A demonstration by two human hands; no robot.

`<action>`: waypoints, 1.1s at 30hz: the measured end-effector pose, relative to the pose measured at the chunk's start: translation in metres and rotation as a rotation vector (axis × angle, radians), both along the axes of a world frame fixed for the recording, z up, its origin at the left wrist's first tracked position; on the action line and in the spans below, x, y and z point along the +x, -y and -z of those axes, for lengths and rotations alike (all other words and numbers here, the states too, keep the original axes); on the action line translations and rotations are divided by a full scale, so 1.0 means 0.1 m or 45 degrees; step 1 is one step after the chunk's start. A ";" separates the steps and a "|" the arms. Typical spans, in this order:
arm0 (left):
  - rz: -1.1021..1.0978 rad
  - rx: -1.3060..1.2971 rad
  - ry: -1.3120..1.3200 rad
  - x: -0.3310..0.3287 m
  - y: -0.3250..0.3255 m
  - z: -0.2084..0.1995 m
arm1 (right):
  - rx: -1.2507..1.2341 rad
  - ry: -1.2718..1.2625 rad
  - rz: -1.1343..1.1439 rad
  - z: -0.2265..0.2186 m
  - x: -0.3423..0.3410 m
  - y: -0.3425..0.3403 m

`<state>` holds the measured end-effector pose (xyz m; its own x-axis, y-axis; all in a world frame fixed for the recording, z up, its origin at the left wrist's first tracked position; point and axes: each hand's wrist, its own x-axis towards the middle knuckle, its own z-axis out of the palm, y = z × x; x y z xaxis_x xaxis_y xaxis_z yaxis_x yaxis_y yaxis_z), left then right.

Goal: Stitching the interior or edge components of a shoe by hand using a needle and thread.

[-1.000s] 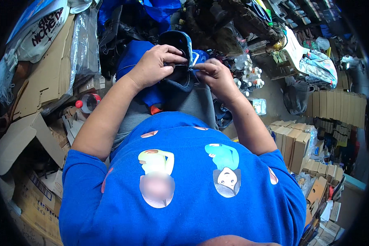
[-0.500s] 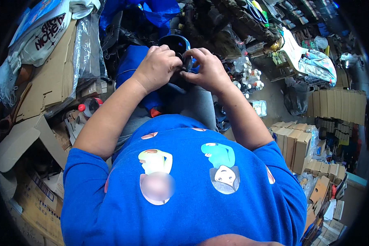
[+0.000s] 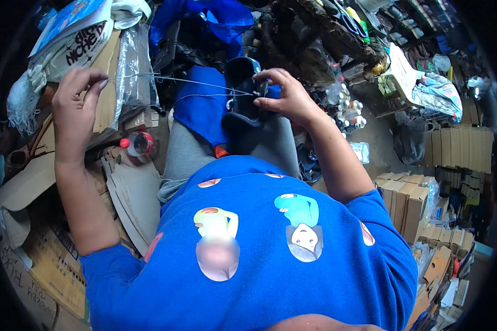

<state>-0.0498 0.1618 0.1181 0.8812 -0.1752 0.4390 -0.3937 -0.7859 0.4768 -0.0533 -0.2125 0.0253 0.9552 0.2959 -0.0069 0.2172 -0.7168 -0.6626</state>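
My left hand (image 3: 75,107) is raised out to the left, its thumb and fingertips pinched on a pale thread (image 3: 193,81). The thread stretches across my lap in two strands toward a black shoe (image 3: 241,119). My right hand (image 3: 290,98) grips the black edge of the shoe between thumb and fingers, where the strands meet. The shoe rests over my knees, its upper part showing a blue rim; its full shape is partly lost in shadow. Blue cloth (image 3: 200,105) lies over my lap beneath the thread.
A plastic bottle with a red cap (image 3: 139,143) lies left of my leg among cardboard sheets (image 3: 130,190). Small white-capped bottles (image 3: 348,110) stand at the right. Stacked boxes (image 3: 403,201) fill the lower right, and a black bag (image 3: 411,140) sits on the floor beyond.
My left hand has moved from beside the right hand far out to the left, drawing the thread out taut. My right hand stays at the shoe, shifted slightly right.
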 end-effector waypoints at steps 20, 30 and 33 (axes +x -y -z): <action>0.633 0.173 -0.645 0.41 1.21 1.01 | 0.980 0.000 0.421 -0.79 -0.10 0.60; 0.986 0.672 0.454 0.15 1.39 -1.11 | 0.650 -0.321 -0.421 -1.00 0.05 -0.26; 0.979 0.253 0.297 0.17 1.47 -1.27 | 0.719 -0.315 -0.305 -1.34 -0.04 -0.25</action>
